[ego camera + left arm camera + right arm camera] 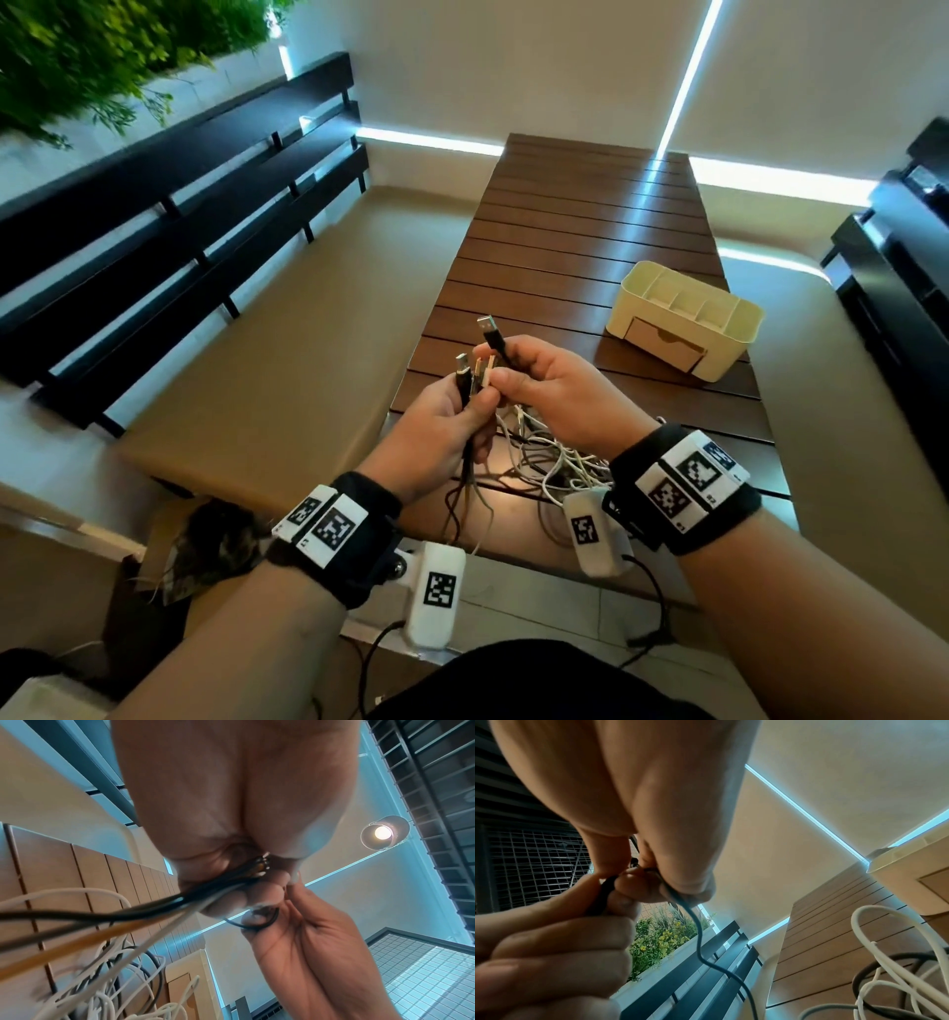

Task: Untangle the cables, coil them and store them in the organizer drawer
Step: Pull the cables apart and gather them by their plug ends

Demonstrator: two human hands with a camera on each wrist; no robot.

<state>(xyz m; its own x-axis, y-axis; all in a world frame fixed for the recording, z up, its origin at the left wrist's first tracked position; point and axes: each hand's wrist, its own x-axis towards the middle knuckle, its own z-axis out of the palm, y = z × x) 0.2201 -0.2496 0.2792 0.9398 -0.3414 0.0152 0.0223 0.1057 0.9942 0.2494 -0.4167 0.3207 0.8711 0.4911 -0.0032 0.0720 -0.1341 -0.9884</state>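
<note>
My left hand (452,416) grips a bunch of cable ends (470,372), black, white and tan, with their USB plugs pointing up. My right hand (544,380) pinches a single black USB cable (494,336), its plug raised above the others; the two hands touch. A tangle of white and black cables (552,457) lies on the wooden slatted table (590,226) under my hands. In the left wrist view the held cable bunch (154,906) runs down toward the tangle (107,990). The right wrist view shows the thin black cable (698,933) hanging from my fingers. The cream organizer (683,321) stands at the right, its drawer (662,344) slightly open.
A tan bench cushion (267,349) with a dark slatted backrest (169,205) runs along the table's left. Dark furniture (904,277) stands at the right. Green plants (102,46) are at the top left. A patterned cloth (215,550) lies by the floor near my left wrist.
</note>
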